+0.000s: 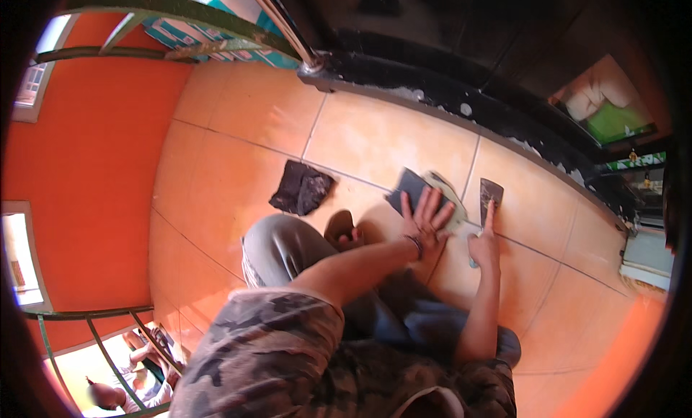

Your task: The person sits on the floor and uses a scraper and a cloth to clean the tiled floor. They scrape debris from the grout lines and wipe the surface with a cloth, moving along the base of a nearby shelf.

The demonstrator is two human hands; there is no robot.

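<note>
My left hand (430, 216) lies with its fingers spread over a dark grey sheet (405, 187) that looks like sandpaper. Partly under the same hand is a greenish-grey flat piece (453, 215) with a rounded edge; what it is I cannot make out. To the right, my right hand (488, 246) is closed around the handle of a scraper (491, 192), its index finger stretched along the broad metal blade. Left of both hands, a crumpled black cloth (301, 188) rests on the floor near my knee.
Orange floor tiles (389, 130) surround me. A black glossy panel (468, 101) with a chipped lower edge runs along the far side. Green railings (180, 11) and an orange wall (101, 166) stand left. Another person (119, 393) is beyond the railing at lower left.
</note>
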